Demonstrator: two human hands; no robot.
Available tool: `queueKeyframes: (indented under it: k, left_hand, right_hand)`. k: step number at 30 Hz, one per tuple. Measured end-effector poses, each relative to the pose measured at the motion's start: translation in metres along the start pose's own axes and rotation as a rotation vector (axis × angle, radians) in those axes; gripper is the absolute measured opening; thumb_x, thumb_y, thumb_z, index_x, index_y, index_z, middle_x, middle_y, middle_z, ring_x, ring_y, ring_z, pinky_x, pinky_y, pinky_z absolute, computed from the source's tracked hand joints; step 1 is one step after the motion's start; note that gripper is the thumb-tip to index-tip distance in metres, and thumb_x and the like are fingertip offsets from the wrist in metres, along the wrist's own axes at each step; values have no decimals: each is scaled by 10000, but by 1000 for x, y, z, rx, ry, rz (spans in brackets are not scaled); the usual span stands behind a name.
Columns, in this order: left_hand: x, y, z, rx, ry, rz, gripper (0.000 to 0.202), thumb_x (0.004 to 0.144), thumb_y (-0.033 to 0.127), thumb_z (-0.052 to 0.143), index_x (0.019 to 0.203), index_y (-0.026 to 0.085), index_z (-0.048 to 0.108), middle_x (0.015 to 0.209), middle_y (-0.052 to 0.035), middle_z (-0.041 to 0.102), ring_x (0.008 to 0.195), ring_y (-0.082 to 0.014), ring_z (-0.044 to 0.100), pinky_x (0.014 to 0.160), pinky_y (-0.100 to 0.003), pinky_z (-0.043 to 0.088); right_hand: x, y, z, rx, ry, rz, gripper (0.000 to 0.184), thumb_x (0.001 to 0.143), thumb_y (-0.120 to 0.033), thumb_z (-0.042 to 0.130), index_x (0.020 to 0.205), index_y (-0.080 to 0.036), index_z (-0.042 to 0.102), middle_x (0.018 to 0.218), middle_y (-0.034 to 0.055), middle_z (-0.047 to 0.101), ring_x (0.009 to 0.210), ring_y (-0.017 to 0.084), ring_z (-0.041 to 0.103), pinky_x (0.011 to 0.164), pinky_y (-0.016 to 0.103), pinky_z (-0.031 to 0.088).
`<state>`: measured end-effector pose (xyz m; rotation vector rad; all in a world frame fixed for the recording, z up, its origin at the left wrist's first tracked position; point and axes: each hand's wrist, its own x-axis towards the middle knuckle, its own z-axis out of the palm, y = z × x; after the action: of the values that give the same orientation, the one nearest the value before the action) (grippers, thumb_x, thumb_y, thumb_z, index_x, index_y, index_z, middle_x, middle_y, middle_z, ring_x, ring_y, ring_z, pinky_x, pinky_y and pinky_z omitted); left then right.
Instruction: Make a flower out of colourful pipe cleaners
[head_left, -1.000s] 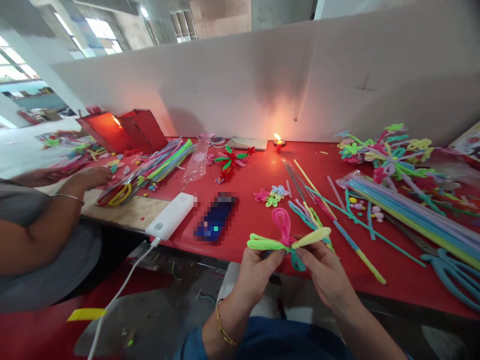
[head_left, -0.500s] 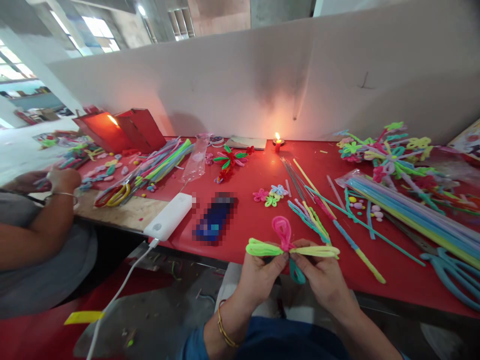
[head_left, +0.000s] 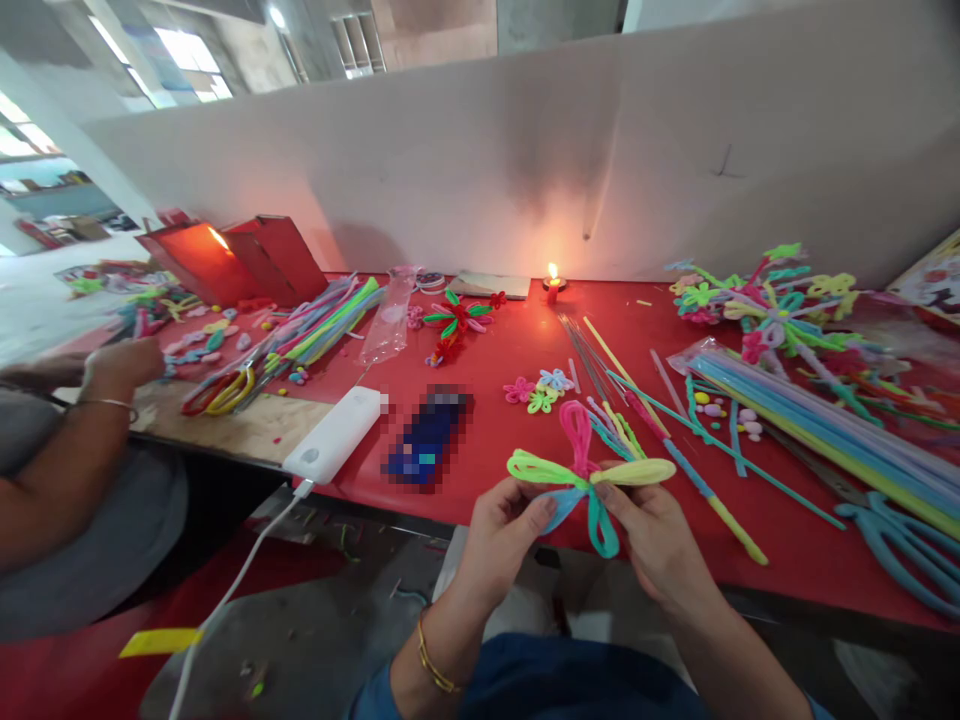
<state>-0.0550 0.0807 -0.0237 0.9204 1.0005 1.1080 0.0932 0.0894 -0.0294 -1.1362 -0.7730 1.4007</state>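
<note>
In the head view, a pipe-cleaner flower (head_left: 588, 483) is held up just over the near edge of the red desk (head_left: 480, 420), between the two hands. The left hand (head_left: 495, 535) has its thumb and fingers pinched on the blue loop (head_left: 562, 508), left of and below the hub; the right hand (head_left: 660, 535) is closed on the flower too, its thumb at the hub beside the base of the pale-yellow loop (head_left: 637, 472), so it is the nearer hand to the centre. The longest span runs crosswise, from the light-green loop (head_left: 541, 466) on the left to the yellow one on the right, while the pink loop (head_left: 575, 432) points away from the person and the teal loop (head_left: 603, 527) towards them. Beyond the flower lie three small flowers (head_left: 541, 400), with a lit candle (head_left: 553, 288) farther back.
</note>
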Motion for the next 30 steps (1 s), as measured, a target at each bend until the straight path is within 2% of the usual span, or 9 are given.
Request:
queueKeyframes:
  k: [3,6,11,17,21,24,27,30]
  left_hand:
    - [0,-1,-3,59,13,-14,211,703,293,629,830,126,602,678,-2,612,610,-94,531,589,-210,421]
    - [2,-3,-7,138,75,-15,205,701,301,624,808,131,585,589,35,534,527,-70,463,512,-188,380]
    - [3,-5,-14,185,112,-6,220,709,335,610,815,144,583,610,35,505,557,-76,451,522,-187,381]
    - [2,-3,-14,178,119,39,212,717,345,598,769,139,595,611,24,529,553,-81,466,520,-189,388]
    - [3,1,-18,344,161,168,163,733,286,582,806,148,629,699,-14,616,635,-118,535,614,-226,430]
    - [7,2,-24,524,179,316,176,748,232,557,894,165,629,848,-50,642,798,-163,574,750,-278,443]
    - [12,1,-31,611,289,477,238,758,193,529,988,180,590,1044,-83,591,993,-191,531,849,-315,422]
    - [14,-4,-37,670,434,546,277,784,163,480,1052,183,544,1140,-101,530,1075,-193,482,853,-322,428]
  right_hand:
    - [2,0,1,24,29,31,266,568,-334,744,771,-188,655,706,29,682,693,190,621,683,316,491]
    - [5,1,0,70,33,2,249,577,-338,739,764,-194,662,708,13,677,687,164,610,669,282,484]
    - [6,0,-1,106,63,-9,229,558,-359,743,671,-176,664,636,7,664,604,143,592,630,287,484]
    - [6,-1,-6,116,82,-25,205,585,-355,725,669,-180,659,596,3,633,569,134,567,585,279,484]
    - [8,-2,-13,145,48,-87,123,611,-298,715,650,-202,648,552,-25,581,525,105,532,539,237,469]
    - [9,-3,-17,144,10,-142,118,616,-288,704,706,-232,651,669,-23,615,612,119,578,626,265,488]
    - [9,1,-21,-36,20,-263,75,663,-257,656,736,-246,640,779,-12,634,742,154,603,731,316,479]
    - [12,9,-27,-436,-24,-423,133,701,-183,578,808,-239,634,856,16,650,834,186,599,786,345,461]
